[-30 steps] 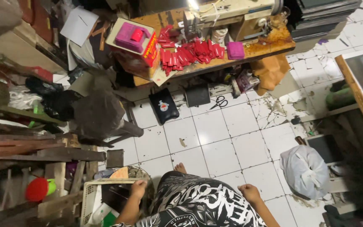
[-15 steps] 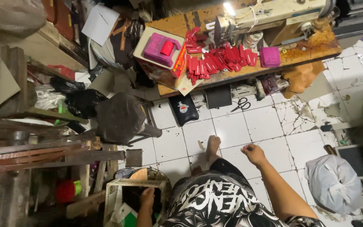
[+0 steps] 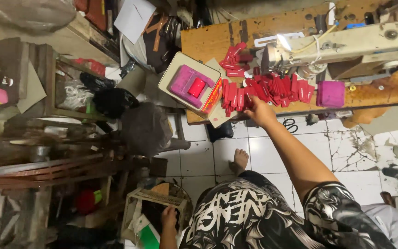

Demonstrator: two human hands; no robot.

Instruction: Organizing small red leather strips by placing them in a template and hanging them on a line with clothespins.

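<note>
So my right hand (image 3: 260, 112) was stretched out to about 12 o'clock, landing right at the near edge of the wooden sewing table (image 3: 208, 41), on the heap of red pieces (image 3: 272, 87) spread in front of the sewing machine (image 3: 346, 44). Fingers were curled down onto the nearest pieces. From that angle I honestly couldn't tell if I'd pinched one yet or was just touching the pile, since the back of my hand covered the fingertips.

My left hand (image 3: 168, 216) was down low at roughly 7 o'clock, gripping the rim of a pale crate (image 3: 155, 198) beside my hip, fingers wrapped over the edge.

Around the pile: a shallow tray (image 3: 169, 76) at 10 o'clock from my right hand with a pink block (image 3: 183, 83) and a small red piece on top of it, and a pink cube (image 3: 330, 93) off at 2 o'clock. Scissors (image 3: 291, 124) lay on the tiled floor (image 3: 208, 157) under the table, and my bare foot (image 3: 240, 160) was planted just short of it.

I'd call this the picking-up step, reaching into the pile. The next move needed a clean pinch on one piece without dragging its neighbours off the table edge, since they lay overlapped right at the lip.
</note>
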